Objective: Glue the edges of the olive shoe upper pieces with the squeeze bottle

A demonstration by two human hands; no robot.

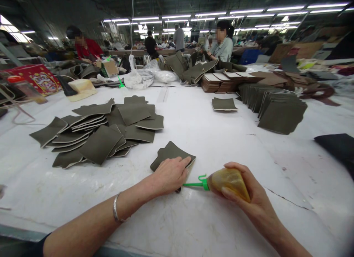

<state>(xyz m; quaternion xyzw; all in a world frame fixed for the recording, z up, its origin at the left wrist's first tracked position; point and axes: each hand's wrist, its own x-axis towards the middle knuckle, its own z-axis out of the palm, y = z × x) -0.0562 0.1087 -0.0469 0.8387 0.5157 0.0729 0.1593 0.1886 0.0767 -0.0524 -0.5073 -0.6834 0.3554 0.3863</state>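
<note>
We lay our left hand [171,174] over a grey-green piece [166,153] on the white table [210,227], index finger stretched across it (whether the thumb pinches it underneath, we cannot tell). Apart from it, between three and four o'clock of the piece, our right hand [250,192] is clamped round an amber bottle [229,181], whose green nozzle [195,184] points to nine o'clock, its tip right by the left fingers. Around the same piece we see a loose heap [103,139] towards ten o'clock, a lone piece [224,104] between one and two, and a leaning row [282,115] at two.
</note>
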